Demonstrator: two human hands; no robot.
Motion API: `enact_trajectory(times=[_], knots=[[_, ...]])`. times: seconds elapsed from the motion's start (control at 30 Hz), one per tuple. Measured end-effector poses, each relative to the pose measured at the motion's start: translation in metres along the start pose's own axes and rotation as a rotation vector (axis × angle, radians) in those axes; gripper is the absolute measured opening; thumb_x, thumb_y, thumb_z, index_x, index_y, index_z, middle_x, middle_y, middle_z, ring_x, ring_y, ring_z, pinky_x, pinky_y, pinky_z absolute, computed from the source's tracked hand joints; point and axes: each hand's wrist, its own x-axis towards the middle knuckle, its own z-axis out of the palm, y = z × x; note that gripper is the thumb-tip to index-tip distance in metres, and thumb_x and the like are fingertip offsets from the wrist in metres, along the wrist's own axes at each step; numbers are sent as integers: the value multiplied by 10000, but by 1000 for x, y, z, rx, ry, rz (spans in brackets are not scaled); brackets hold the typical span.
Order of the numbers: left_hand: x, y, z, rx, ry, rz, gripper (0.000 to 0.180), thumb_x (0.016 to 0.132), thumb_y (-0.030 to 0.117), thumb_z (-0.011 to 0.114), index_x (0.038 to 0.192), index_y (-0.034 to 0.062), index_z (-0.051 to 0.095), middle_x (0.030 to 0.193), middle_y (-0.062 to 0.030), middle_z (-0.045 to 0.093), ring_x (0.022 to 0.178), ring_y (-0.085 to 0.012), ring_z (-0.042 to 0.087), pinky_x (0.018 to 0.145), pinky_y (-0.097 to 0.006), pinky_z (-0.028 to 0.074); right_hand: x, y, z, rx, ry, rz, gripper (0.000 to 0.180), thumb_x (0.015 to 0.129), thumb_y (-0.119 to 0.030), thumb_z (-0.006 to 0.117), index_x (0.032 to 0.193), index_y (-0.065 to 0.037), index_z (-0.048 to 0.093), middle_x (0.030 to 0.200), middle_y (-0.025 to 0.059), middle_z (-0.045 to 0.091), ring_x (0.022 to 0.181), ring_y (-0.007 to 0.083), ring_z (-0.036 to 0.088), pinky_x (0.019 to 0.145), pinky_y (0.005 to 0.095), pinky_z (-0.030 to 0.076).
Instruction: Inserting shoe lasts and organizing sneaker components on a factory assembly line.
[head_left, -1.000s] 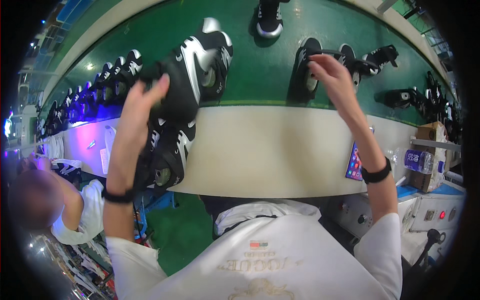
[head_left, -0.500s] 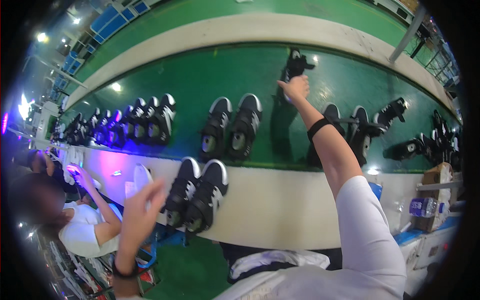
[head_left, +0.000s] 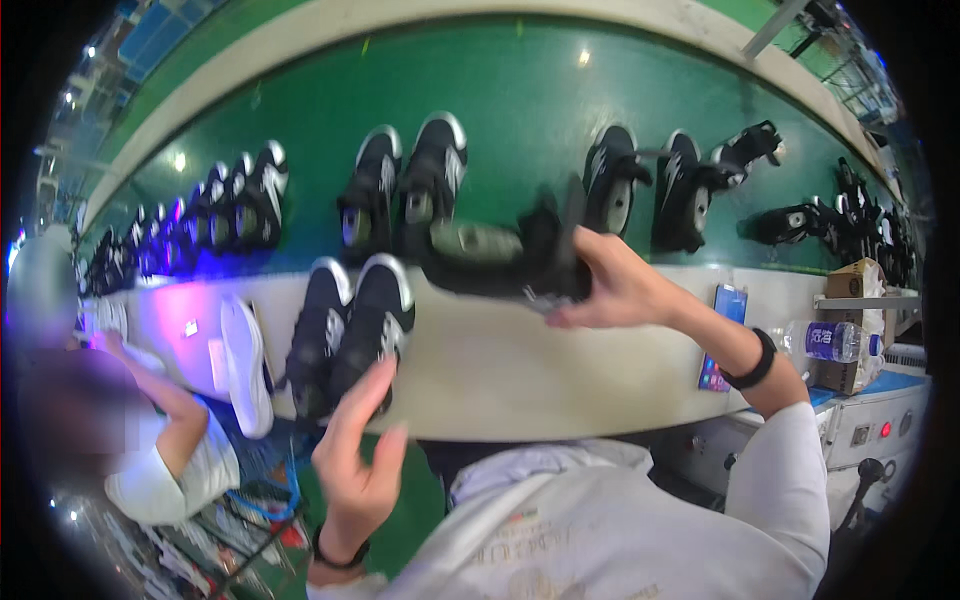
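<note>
Pulling back from the green conveyor belt (head_left: 520, 110), right hand (head_left: 620, 285) now grips a dark shoe part (head_left: 520, 262); left hand (head_left: 355, 455), fingers spread, nears black-and-white sneakers (head_left: 350, 335).

My right hand (head_left: 625, 290) grips a matt, perhaps rubbery black shoe (head_left: 500, 255) above the glossy green belt (head_left: 520, 110).
</note>
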Motion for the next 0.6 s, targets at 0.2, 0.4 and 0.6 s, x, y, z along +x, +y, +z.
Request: enact_trajectory(times=[0.2,0.4,0.6], knots=[[2,-39,83,-218,-494,-276,456,959,97,605,1398,16,513,1388,-208,566,1310,-320,534,1063,-363,423,-84,12,65,-287,-240,-264,705,655,-114,816,1306,-25,559,1361,135,567,1259,329,526,1059,448,432],[-11,-89,98,-678,-723,-178,449,962,94,597,1405,53,538,1405,-139,581,1299,-246,551,1084,-328,402,-95,0,66,-88,-171,-213,607,674,53,764,1254,-45,615,1304,113,586,1191,340,524,1003,431,472],[-11,-82,99,-122,-512,182,305,920,105,644,1216,38,674,1142,-141,713,1064,-284,685,910,-346,529,-100,-2,67,-4,-176,-255,589,669,93,739,1236,-44,657,1150,92,652,1103,321,581,951,401,498]])
